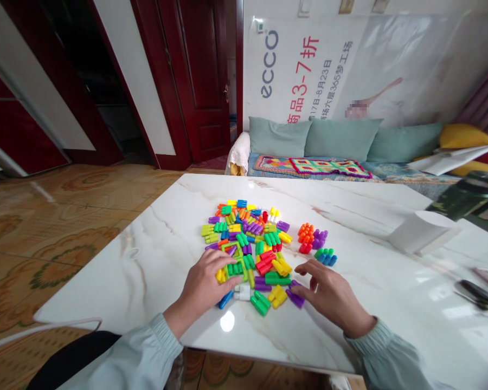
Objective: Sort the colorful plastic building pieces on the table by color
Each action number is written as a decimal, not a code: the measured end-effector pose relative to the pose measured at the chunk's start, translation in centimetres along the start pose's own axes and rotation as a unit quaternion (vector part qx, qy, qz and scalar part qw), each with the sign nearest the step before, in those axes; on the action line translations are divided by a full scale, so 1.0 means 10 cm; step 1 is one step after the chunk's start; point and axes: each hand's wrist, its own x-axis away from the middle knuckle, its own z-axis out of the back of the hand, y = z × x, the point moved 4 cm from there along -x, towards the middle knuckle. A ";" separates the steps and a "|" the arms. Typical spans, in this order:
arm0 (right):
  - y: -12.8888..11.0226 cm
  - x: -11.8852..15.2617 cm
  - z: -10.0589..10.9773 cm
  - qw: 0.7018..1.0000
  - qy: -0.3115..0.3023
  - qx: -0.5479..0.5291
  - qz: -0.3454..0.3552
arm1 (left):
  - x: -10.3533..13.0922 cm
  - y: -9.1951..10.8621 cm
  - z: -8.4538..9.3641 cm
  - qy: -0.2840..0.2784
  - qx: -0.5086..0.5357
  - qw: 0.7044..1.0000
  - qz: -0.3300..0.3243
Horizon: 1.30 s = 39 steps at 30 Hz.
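Blocks [261,304]: likely light, stiff, slick; pinch their sides;
Left hand [205,279]: your grip unclear;
Right hand [329,291]: your fingers parted

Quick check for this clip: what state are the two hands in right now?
Left hand: curved around a green block; whether it grips cannot be told.
Right hand: open, beside a purple block.
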 end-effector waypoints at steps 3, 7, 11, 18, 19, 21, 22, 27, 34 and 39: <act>0.01 0.04 -0.05 0.999 -0.049 0.007 -0.013 | 0.04 0.10 -0.05 -0.053 0.000 0.998 -0.044; 0.01 0.05 -0.06 0.997 -0.069 -0.008 -0.029 | 0.13 0.22 -0.19 -0.119 0.006 0.989 -0.085; 0.00 0.04 -0.06 0.994 -0.088 0.030 -0.057 | 0.18 0.25 -0.28 -0.140 0.011 0.986 -0.086; 0.05 0.04 0.04 0.993 -0.052 0.039 -0.097 | 0.19 0.23 -0.29 -0.132 0.010 0.987 -0.089; 0.08 0.04 0.06 0.994 -0.035 0.017 -0.104 | 0.19 0.23 -0.29 -0.131 0.010 0.987 -0.090; 0.13 0.03 0.08 0.993 0.003 -0.038 -0.109 | 0.20 0.23 -0.29 -0.129 0.011 0.987 -0.092; 0.15 0.02 0.09 0.992 0.019 -0.069 -0.109 | 0.20 0.23 -0.29 -0.128 0.011 0.987 -0.092; 0.17 0.01 0.08 0.983 0.039 -0.154 -0.091 | 0.20 0.21 -0.31 -0.127 0.014 0.988 -0.089; 0.18 0.00 0.26 0.978 0.126 -0.135 -0.092 | 0.20 0.21 -0.32 -0.127 0.014 0.987 -0.093; 0.42 -0.08 0.54 0.948 0.244 -0.150 -0.140 | 0.20 0.20 -0.33 -0.127 0.014 0.987 -0.094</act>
